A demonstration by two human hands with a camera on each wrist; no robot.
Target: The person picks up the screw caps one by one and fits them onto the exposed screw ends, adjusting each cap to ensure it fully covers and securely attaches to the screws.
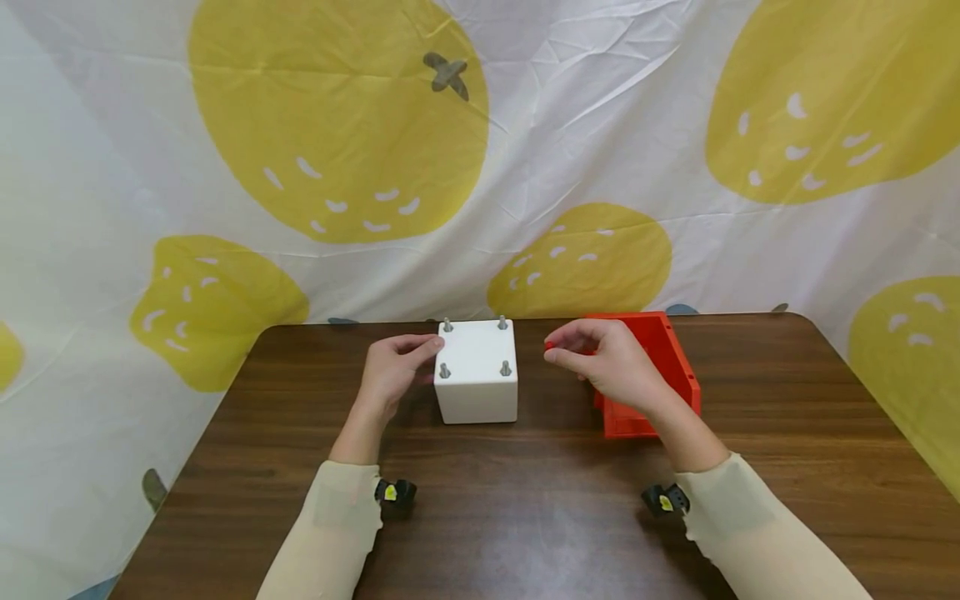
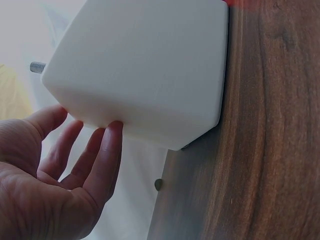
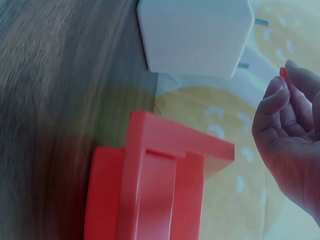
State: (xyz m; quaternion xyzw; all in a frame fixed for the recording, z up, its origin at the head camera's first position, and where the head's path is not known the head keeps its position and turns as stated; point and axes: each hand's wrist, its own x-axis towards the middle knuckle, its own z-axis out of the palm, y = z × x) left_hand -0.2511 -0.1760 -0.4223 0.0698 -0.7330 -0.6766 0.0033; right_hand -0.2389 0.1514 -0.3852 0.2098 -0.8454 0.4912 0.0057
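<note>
A white block (image 1: 476, 358) stands on the table, with several metal threaded studs (image 1: 506, 367) sticking up from its top corners. The fingertips of my left hand (image 1: 393, 371) rest against the block's left side, the thumb at its top edge. In the left wrist view those fingers (image 2: 107, 157) are fairly straight and touch the white surface. My right hand (image 1: 618, 367), raised right of the block, pinches a small red piece (image 3: 283, 73) between thumb and forefinger. Most of that piece is hidden by the fingertips, so its kind cannot be told.
Behind and below my right hand stands a red open plastic bin (image 1: 678, 367); the hand hides part of its inside. The brown wooden table (image 1: 525, 508) ends at a hanging white cloth (image 1: 352, 279) with yellow fruit prints.
</note>
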